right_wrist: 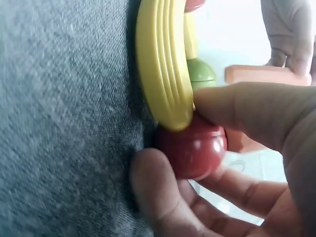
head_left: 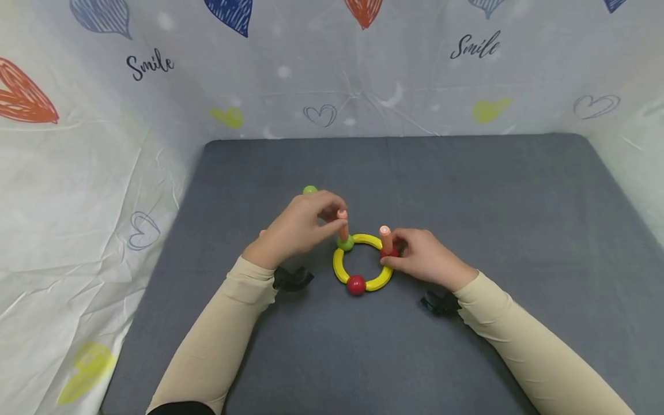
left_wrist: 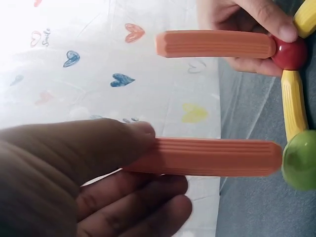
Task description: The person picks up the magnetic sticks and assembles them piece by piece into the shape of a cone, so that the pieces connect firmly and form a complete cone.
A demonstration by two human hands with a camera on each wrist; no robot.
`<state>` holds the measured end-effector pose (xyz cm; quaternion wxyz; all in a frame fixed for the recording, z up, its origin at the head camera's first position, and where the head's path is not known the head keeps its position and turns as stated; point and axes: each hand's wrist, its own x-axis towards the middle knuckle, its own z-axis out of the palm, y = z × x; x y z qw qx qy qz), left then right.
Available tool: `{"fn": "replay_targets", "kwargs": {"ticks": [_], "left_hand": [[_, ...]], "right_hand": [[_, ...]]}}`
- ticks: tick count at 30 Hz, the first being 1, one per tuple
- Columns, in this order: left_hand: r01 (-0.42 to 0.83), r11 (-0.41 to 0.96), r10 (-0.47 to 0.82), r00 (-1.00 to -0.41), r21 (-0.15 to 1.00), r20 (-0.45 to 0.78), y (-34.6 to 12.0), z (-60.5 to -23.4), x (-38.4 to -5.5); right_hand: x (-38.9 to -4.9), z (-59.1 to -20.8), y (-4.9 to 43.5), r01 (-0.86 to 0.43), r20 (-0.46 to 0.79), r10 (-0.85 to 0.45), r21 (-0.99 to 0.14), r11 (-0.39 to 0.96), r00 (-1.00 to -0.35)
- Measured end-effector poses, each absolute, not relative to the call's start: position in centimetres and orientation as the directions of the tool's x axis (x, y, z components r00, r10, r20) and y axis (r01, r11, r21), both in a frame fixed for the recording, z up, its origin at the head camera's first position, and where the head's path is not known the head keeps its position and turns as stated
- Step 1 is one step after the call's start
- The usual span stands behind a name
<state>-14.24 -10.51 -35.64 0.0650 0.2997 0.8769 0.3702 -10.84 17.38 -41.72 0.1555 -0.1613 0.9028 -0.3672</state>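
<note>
A ring of curved yellow rods (head_left: 339,266) joined by balls lies flat on the table. My left hand (head_left: 298,227) pinches an orange ribbed rod (left_wrist: 212,157) between thumb and fingers. That rod stands above the green ball (left_wrist: 301,160), its lower end at the ball. A second orange rod (head_left: 385,239) rises from the red ball (right_wrist: 192,150) on the ring's right side. Around this ball curl the thumb and fingers of my right hand (head_left: 427,256), gripping it. Another red ball (head_left: 356,285) sits at the ring's near side, untouched.
Behind my left hand a separate green ball (head_left: 309,189) shows, partly hidden. The grey table (head_left: 498,190) is bordered by a white cloth (head_left: 394,69) with printed hearts at the back and sides. Dark straps (head_left: 441,302) sit at both wrists.
</note>
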Motion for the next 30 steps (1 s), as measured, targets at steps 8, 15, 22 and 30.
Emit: {"fn": "replay_targets", "kwargs": {"ticks": [8,15,22,30], "left_hand": [[0.43,0.545,0.598,-0.801,0.72,0.025,-10.2,-35.9,-14.0],[0.4,0.548,0.616,-0.787,0.735,-0.031,-10.4,-35.7,-14.0],[0.384,0.598,0.621,-0.777,0.703,-0.104,-10.9,-35.9,-14.1],[0.268,0.857,0.447,-0.812,0.441,-0.375,-12.8,-36.0,-15.5]], "right_hand": [[-10.7,-40.6,18.1,-0.303,-0.226,-0.591,-0.688,0.66,-0.775],[-12.9,-40.8,18.0,-0.323,-0.215,-0.585,-0.663,0.675,-0.782],[-15.1,-42.2,14.6,-0.321,-0.226,-0.633,-0.708,0.629,-0.741],[-15.2,-42.1,14.5,-0.293,-0.236,-0.597,-0.699,0.652,-0.767]]}}
